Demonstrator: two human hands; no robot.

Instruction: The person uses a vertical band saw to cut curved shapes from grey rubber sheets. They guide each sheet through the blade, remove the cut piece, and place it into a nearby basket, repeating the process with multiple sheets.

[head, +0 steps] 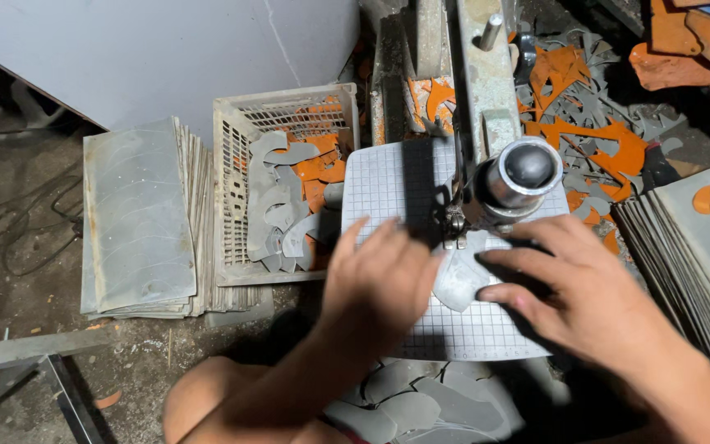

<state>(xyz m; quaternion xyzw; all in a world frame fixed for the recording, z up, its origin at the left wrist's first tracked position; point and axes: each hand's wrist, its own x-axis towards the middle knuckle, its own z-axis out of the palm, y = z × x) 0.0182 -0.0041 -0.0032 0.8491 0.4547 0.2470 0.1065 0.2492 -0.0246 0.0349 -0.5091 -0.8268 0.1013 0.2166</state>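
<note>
We see a curved grey cut piece (459, 279) lying flat on a white gridded board (421, 329), just below the foot of a metal machine head (519, 177) that stands over the board's upper right part. Our right hand (573, 279) lies on the board to the right of the piece, its fingers stretched out toward the piece and touching its edge, the grip open and flat rather than closed around anything. Our left hand (380, 275) rests on the board just left of the piece, fingers spread and pointing up the board; it is blurred, and we cannot tell whether it presses on the piece or only on the board. Left of the board stands a pale plastic crate (232, 148) holding grey and orange cut shapes. Further left a stack of grey sheets (137, 218) lies on the dirt floor (18, 279). Below the board more grey cut pieces (421, 407) lie in a heap. To the right another stack of grey sheets (692, 263) leans, and orange and grey offcuts (593, 123) are scattered behind the machine.
</note>
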